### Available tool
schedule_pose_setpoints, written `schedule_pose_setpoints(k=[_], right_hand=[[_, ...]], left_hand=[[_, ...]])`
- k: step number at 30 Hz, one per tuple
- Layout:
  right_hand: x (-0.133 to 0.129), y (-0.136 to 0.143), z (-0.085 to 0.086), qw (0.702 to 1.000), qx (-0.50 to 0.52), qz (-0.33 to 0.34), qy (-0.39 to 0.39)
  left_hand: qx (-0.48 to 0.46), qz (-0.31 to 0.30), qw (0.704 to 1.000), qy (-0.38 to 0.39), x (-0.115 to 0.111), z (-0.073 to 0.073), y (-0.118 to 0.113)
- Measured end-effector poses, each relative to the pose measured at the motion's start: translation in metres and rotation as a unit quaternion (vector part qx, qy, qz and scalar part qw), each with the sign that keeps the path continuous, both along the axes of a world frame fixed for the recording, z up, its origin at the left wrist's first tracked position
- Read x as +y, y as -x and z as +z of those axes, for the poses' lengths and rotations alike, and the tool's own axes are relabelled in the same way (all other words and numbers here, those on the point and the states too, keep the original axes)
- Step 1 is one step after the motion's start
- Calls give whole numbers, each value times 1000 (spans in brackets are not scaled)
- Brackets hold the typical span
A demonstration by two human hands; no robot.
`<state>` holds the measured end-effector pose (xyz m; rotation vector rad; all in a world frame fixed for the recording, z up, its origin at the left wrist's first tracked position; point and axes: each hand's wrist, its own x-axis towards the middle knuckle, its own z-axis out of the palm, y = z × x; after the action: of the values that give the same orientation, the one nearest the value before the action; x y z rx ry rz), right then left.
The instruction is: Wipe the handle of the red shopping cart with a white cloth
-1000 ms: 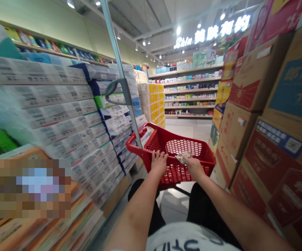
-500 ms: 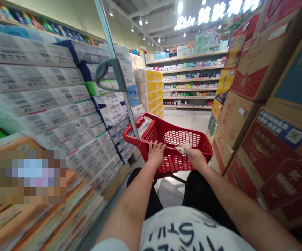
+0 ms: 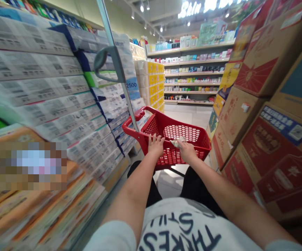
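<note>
A red shopping basket cart [image 3: 192, 130] stands in front of my legs, its perforated sides showing white floor through the holes. My left hand [image 3: 156, 145] lies on the cart's near rim with its fingers spread, holding nothing. Farther right along the same rim, my right hand [image 3: 188, 152] is closed on a crumpled pale cloth [image 3: 179, 141], which touches the rim. Whether it is fabric or paper I cannot tell. From the cart's left end rises a metal pole [image 3: 130, 108] with a grey loop handle [image 3: 116, 64].
Stacked white paper packs [image 3: 46, 90] line the left side, with orange packs [image 3: 61, 212] nearer. Cardboard cartons [image 3: 247, 111] form a wall close on the right. Ahead, tiled floor [image 3: 179, 108] leads to shelves [image 3: 192, 75] of small goods.
My right hand, with the cloth, has moved left along the rim, closer to my left hand. My left hand stays on the rim. The view has shifted slightly.
</note>
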<state>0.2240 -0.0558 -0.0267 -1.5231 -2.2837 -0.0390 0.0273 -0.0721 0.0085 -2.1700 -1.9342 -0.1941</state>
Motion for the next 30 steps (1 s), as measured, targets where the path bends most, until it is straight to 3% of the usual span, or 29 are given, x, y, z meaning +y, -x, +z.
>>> schedule_pose_setpoints(k=[3,5,10,14,17,20,25,28,30], right_hand=[[1,14,0,997,-9,77,-22],[2,9,-3,994,-6,101,-35],[-1,-22,-12,998,11,46,-46],[-5,-11,-4,1000,12,-7,-27],[-3,-3,1,999,9,30,-18],[0,-16,-7,997,9,64,-36],[1,-48,-27,995,30,33,-84],[1,-44,-26,996,47,-3,-73],[3,-32,-22,996,60,10,-63]], left_hand=[[-2,-3,1000,-7,-3,1,1],[1,-9,1000,-9,-5,1,3],[-3,-2,1000,5,-6,0,4],[-9,3,1000,1,-2,-1,0],[-5,-4,1000,3,-2,-1,1],[-5,-14,1000,1,-4,-1,4],[-4,-18,1000,-12,-4,-4,7],[-8,-12,1000,-17,-3,-4,4],[-26,-5,999,-28,-4,-1,-1]])
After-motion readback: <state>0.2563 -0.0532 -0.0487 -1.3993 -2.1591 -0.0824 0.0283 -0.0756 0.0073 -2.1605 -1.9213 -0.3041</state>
